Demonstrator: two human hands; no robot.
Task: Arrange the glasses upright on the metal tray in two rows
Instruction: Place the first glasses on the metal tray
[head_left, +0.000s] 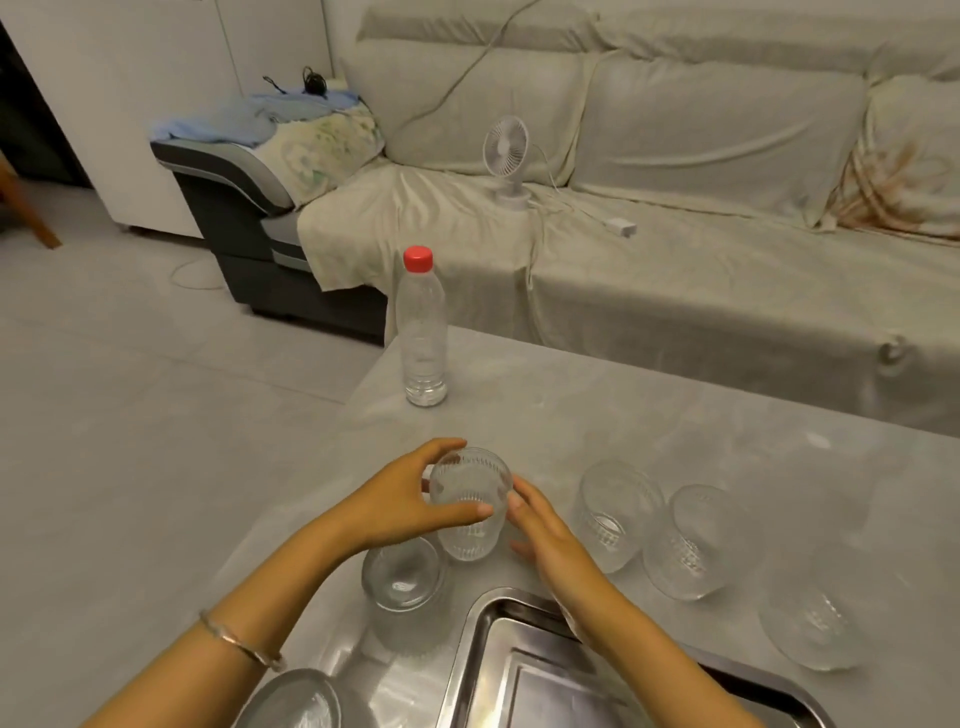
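Observation:
My left hand (402, 501) grips a clear ribbed glass (470, 506) around its rim, holding it upright just above the table. My right hand (540, 530) is beside the glass with fingers apart, a fingertip touching its right side. The metal tray (480, 623) lies at the near edge under my right forearm, and its visible part holds no glasses. Three more ribbed glasses stand upright to the right: one (613, 514), a second (693, 540), a third (815, 613). Another glass (405, 577) stands left of the tray. A further glass rim (296, 699) shows at the bottom left.
A clear plastic bottle (422, 332) with a red cap stands near the table's far left corner. A covered sofa (675, 208) with a small white fan (506, 161) runs behind the table. The table's left edge drops to a tiled floor.

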